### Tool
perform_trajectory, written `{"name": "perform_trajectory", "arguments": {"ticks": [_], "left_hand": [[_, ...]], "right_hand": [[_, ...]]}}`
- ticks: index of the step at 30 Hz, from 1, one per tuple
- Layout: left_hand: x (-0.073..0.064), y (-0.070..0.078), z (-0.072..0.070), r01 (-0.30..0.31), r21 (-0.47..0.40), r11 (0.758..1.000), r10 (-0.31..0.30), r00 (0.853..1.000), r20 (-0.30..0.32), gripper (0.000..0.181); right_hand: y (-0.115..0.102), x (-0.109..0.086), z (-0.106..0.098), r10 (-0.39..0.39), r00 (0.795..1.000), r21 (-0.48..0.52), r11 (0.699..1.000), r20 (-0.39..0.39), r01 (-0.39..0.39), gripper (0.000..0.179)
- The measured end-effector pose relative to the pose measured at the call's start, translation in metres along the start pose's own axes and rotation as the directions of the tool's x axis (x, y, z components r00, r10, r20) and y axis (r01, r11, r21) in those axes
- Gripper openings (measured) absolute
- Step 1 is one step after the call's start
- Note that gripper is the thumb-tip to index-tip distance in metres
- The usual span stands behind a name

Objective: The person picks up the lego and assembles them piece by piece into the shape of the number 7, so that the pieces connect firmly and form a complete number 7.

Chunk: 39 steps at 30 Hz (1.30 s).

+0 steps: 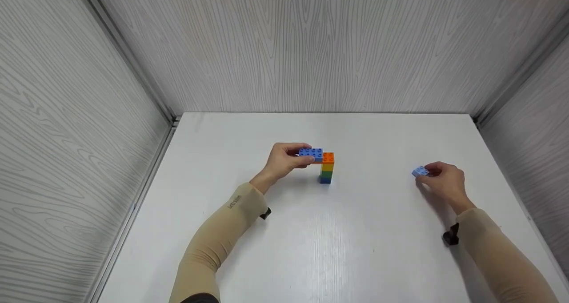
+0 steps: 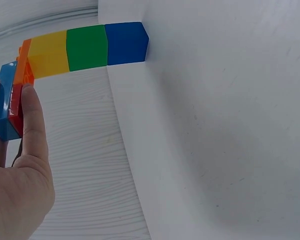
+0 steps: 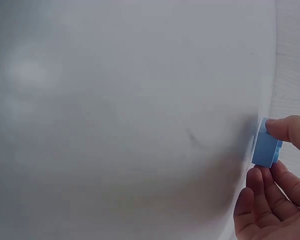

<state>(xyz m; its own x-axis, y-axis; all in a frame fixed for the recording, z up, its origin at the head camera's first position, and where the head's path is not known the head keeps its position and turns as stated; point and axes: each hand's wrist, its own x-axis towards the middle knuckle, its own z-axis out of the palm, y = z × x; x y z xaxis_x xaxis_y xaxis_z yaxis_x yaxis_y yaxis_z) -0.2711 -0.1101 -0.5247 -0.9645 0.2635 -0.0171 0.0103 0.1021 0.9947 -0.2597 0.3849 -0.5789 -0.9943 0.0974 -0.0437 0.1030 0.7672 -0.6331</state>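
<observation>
A short stack of toy building bricks stands upright on the table: a dark blue brick (image 1: 326, 180) at the bottom, then a green brick (image 1: 326, 174), a yellow brick (image 1: 327, 167) and a flat orange brick (image 1: 328, 157) on top. A long blue brick (image 1: 311, 153) lies to the left of the orange studs, over a flat red piece (image 2: 16, 111) that juts out from the stack. My left hand (image 1: 284, 157) pinches the blue brick, with a finger beneath the red piece. Well to the right, my right hand (image 1: 446, 181) pinches a small light blue brick (image 1: 420, 171) between thumb and fingers.
The white table (image 1: 329, 245) is closed in by a pale wood-grain panel (image 1: 329, 49) at the back and others at both sides. A metal edge strip (image 1: 133, 209) runs along the table's left side.
</observation>
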Motion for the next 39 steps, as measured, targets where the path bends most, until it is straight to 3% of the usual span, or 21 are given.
{"name": "perform_trajectory", "arguments": {"ticks": [7,15,23,39], "left_hand": [[-0.001,0.001,0.001,-0.006,0.006,1.0,0.006,1.0,-0.002,0.036],[0.0,0.001,0.002,0.008,0.012,1.0,-0.008,1.0,0.004,0.045],[-0.001,0.003,0.002,0.019,0.03,0.999,-0.019,1.0,0.002,0.046],[-0.002,0.005,0.002,-0.003,0.021,1.0,0.003,1.0,-0.003,0.036]], "right_hand": [[-0.018,-0.001,0.003,0.002,0.999,0.05,0.999,0.04,-0.004,0.054],[-0.042,-0.005,0.01,-0.109,0.994,0.07,0.992,0.005,0.108,0.047],[-0.066,-0.009,0.016,-0.245,0.969,0.122,0.961,-0.043,0.248,0.042],[-0.117,-0.016,0.028,-0.358,0.934,0.241,0.906,0.0,0.348,0.038]]}}
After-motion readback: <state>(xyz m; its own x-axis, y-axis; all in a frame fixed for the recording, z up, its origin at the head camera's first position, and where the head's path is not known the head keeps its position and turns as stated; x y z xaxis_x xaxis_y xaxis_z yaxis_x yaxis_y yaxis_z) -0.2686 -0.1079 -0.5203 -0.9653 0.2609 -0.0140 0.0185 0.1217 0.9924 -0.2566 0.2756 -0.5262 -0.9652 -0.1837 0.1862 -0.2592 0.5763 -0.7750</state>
